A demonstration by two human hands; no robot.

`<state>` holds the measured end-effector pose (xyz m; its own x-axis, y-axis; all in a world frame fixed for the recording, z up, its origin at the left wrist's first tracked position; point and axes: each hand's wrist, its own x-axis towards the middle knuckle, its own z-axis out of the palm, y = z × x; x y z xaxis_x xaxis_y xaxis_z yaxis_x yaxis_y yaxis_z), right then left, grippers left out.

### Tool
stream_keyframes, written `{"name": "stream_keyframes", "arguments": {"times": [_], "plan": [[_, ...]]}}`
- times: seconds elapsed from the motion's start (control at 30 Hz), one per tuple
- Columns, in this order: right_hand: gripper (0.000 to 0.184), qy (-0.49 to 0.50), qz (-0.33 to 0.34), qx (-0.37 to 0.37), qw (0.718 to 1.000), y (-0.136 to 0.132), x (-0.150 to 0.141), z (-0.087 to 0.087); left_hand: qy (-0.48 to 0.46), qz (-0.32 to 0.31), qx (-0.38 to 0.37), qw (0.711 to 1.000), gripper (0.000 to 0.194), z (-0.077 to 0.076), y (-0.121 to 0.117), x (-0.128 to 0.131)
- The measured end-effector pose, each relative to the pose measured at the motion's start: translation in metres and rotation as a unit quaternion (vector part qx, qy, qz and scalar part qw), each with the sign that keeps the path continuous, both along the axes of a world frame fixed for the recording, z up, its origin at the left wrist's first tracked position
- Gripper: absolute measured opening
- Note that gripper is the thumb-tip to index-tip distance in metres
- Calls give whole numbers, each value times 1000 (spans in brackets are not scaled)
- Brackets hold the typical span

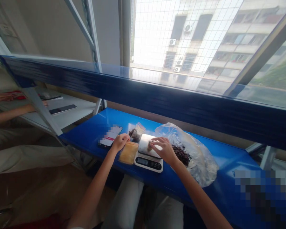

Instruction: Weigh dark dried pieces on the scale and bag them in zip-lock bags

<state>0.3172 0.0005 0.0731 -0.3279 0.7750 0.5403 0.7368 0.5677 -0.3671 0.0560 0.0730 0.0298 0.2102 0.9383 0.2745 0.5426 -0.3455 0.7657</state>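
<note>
On the steel platform of the digital kitchen scale sits a small pale lump, mostly hidden under the right hand's fingertips, so we cannot make out what it is. The scale stands on the blue worktop between our hands, with its display facing us.

Our hands are apart. The left hand reaches in from the lower left, its fingers bunched and holding nothing we can see. The right hand comes in from the lower right, its fingers reaching left and touching the lump; we cannot tell whether they grip it.

Well left of our hands, a co-worker's forearm lies near a black phone on a white shelf. Just left of the left hand lies a smartphone with a blurred screen. Just right of that hand are a flat amber pouch and a small clear bag of dark pieces. Beside the right hand, a large clear plastic bag holds dark, shrivelled pieces. A blue shelf beam runs across above all of this.
</note>
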Motion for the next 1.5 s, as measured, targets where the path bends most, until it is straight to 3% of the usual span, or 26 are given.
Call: {"name": "stream_keyframes", "arguments": {"times": [0.2,0.47,0.63,0.77,1.13,1.33,1.5], "plan": [[14,-29,-45,29,998,-13,2,-4,26,11,-14,999,33,2,-5,7],[13,-78,-74,24,994,-15,-2,9,50,29,-1,998,23,1,-14,16],[29,-72,-112,-12,991,-18,-5,17,30,15,-2,999,24,0,-16,16],[37,-41,-124,-47,990,-23,-6,19,39,11,6,999,22,-5,-16,16],[25,124,-140,-73,980,-29,-9,17,72,13,37,997,16,-6,-17,18],[30,141,-124,-77,979,-36,-7,20,81,9,17,997,15,-1,-16,15],[37,142,-101,-83,981,-36,-4,24,58,-21,48,997,9,-4,-12,12]]}}
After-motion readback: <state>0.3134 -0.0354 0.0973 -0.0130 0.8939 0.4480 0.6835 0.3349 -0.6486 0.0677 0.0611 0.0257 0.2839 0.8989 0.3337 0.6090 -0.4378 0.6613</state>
